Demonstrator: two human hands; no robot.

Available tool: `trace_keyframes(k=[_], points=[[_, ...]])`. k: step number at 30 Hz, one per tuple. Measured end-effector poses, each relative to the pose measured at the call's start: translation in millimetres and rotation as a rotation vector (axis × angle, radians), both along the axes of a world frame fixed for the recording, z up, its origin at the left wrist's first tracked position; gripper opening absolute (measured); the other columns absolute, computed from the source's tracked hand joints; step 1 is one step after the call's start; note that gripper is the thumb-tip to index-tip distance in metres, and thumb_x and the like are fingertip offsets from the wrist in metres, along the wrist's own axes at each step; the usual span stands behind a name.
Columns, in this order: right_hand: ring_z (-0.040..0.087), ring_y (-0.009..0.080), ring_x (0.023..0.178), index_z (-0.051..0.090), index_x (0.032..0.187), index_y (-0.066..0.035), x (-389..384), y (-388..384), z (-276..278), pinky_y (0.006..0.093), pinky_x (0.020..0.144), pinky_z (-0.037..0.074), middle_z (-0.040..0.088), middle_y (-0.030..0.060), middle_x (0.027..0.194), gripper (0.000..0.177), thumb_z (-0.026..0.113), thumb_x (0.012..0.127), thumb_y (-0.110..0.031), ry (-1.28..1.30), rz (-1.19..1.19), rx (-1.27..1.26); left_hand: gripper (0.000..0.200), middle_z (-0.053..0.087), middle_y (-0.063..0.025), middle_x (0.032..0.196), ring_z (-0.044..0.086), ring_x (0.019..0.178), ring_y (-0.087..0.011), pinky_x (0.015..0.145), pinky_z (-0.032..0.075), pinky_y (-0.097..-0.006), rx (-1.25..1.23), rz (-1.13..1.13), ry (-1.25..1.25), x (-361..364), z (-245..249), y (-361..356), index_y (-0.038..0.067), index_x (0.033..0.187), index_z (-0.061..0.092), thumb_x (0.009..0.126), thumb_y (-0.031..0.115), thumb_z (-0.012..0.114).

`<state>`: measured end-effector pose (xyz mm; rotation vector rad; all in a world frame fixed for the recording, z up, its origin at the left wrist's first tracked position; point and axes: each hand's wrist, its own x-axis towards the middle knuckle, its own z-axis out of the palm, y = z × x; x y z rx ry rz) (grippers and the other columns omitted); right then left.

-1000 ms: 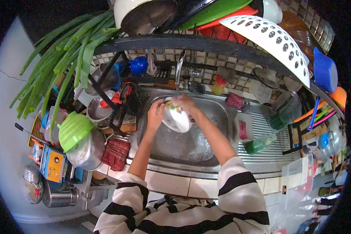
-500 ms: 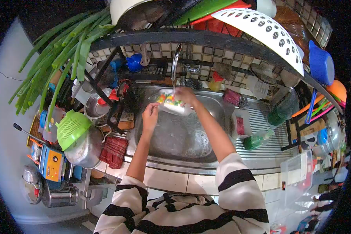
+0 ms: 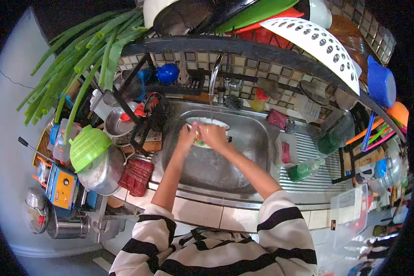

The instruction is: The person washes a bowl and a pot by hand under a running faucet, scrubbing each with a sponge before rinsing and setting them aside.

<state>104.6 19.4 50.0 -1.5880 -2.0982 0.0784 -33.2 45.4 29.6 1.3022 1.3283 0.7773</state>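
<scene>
Under the faucet [image 3: 215,76], a thin stream of water falls into the steel sink [image 3: 202,168]. A pale dish with a colourful pattern [image 3: 198,142] is held over the basin, partly covered by my hands. My left hand [image 3: 187,136] grips its left side. My right hand [image 3: 211,137] is closed at its upper part, close beside my left hand. Behind the hands, a whitish oval rim [image 3: 218,123] shows beneath the stream; whether it belongs to the same dish I cannot tell.
A green strainer [image 3: 90,148] tops a large pot at left, beside a red cloth [image 3: 136,177]. Right of the basin stand a green soap bottle [image 3: 302,171] and a container with a pink sponge [image 3: 285,152]. An overhead rack [image 3: 244,44] holds dishes and spring onions [image 3: 73,69].
Both hands have come closer together and lower in the sink. The patterned dish, seen broadly before, is now mostly covered by the hands. The view has shifted slightly.
</scene>
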Motion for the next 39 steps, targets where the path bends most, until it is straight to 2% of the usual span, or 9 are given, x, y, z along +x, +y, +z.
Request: trace_keyframes(k=[4, 9, 12, 16, 19, 21, 30, 32, 39], points=[[0.059, 0.0263, 0.056, 0.055, 0.075, -0.012, -5.0, -34.6, -23.7, 0.0367, 0.049, 0.046, 0.060, 0.0062, 0.069, 0.007, 0.054, 0.073, -0.018, -0.053, 0.104, 0.292, 0.052, 0.029, -0.0181, 0.126, 0.038, 0.109, -0.0420, 0.066, 0.042, -0.0637, -0.298, 0.146, -0.414, 11.4, 14.9, -4.3, 0.006, 0.120, 0.032, 0.073, 0.017, 0.051], [0.061, 0.0204, 0.063, 0.056, 0.086, -0.011, 21.7, -28.1, -23.8, 0.0290, 0.056, 0.049, 0.061, 0.0029, 0.079, 0.020, 0.060, 0.075, -0.028, -0.093, 0.090, -0.097, 0.062, 0.053, -0.0109, 0.105, 0.057, 0.087, -0.0247, 0.069, 0.052, -0.0374, -0.072, 0.148, -0.758, 30.6, -33.2, 3.4, 0.015, 0.121, 0.040, 0.064, -0.010, 0.034], [0.055, 0.0096, 0.075, 0.057, 0.091, -0.005, 57.0, 32.9, -40.5, 0.0230, 0.066, 0.047, 0.058, 0.0003, 0.082, 0.030, 0.066, 0.072, -0.027, 1.147, 0.448, -0.779, 0.060, 0.052, -0.0105, 0.106, 0.057, 0.087, -0.0243, 0.067, 0.052, -0.0342, -0.161, 0.152, -0.699, 43.9, -10.7, -11.8, 0.012, 0.121, 0.040, 0.065, -0.009, 0.034], [0.059, 0.0170, 0.058, 0.060, 0.081, -0.003, 42.7, 74.5, -8.0, 0.0302, 0.052, 0.047, 0.062, 0.0076, 0.074, 0.016, 0.059, 0.078, -0.019, 1.445, 0.419, -0.766, 0.056, 0.053, -0.0081, 0.104, 0.055, 0.090, -0.0224, 0.070, 0.050, -0.0345, 0.041, 0.065, -0.536, 61.9, -29.5, 2.0, 0.015, 0.117, 0.043, 0.067, -0.008, 0.032], [0.063, 0.0189, 0.068, 0.060, 0.075, 0.000, 40.1, 83.4, 37.4, 0.0289, 0.059, 0.053, 0.062, 0.0123, 0.072, 0.024, 0.057, 0.082, -0.022, 0.411, 0.289, -0.811, 0.045, 0.053, -0.0122, 0.105, 0.053, 0.093, -0.0282, 0.077, 0.046, -0.0386, 0.698, -0.015, 0.004, 69.8, -46.8, 27.9, 0.013, 0.108, 0.051, 0.068, -0.005, 0.039], [0.062, 0.0192, 0.064, 0.060, 0.075, 0.000, 42.2, 89.0, 42.2, 0.0286, 0.056, 0.053, 0.062, 0.0122, 0.071, 0.026, 0.055, 0.082, -0.024, 0.437, 0.308, -0.746, 0.037, 0.051, -0.0146, 0.109, 0.050, 0.097, -0.0330, 0.084, 0.041, -0.0432, 0.778, -0.068, 0.556, 76.4, -41.3, 32.8, 0.013, 0.101, 0.057, 0.067, 0.003, 0.049], [0.055, 0.0136, 0.048, 0.059, 0.066, -0.003, 38.3, 81.5, 51.9, 0.0269, 0.045, 0.046, 0.057, 0.0063, 0.057, 0.030, 0.055, 0.084, -0.026, 0.286, 0.346, -0.413, 0.036, 0.051, -0.0131, 0.109, 0.046, 0.106, -0.0288, 0.092, 0.032, -0.0485, 0.889, 0.102, 0.579, 82.1, -11.8, 31.4, 0.011, 0.096, 0.061, 0.063, 0.003, 0.051], [0.053, 0.0128, 0.047, 0.057, 0.060, -0.003, 35.9, 73.6, 49.6, 0.0251, 0.044, 0.045, 0.057, 0.0056, 0.056, 0.032, 0.059, 0.081, -0.027, 1.035, 0.525, -0.580, 0.036, 0.052, -0.0135, 0.109, 0.045, 0.107, -0.0294, 0.093, 0.031, -0.0472, 0.930, 0.048, 0.607, 76.7, -10.6, 30.3, 0.010, 0.097, 0.061, 0.063, 0.003, 0.051], [0.059, 0.0150, 0.055, 0.057, 0.071, 0.001, 36.5, 75.5, 56.9, 0.0261, 0.049, 0.049, 0.060, 0.0082, 0.064, 0.027, 0.052, 0.085, -0.022, 0.541, 0.082, -0.593, 0.044, 0.049, -0.0178, 0.112, 0.047, 0.102, -0.0366, 0.087, 0.038, -0.0447, 0.805, -0.286, 0.535, 51.4, -18.7, 38.9, 0.008, 0.105, 0.054, 0.062, 0.003, 0.048]])
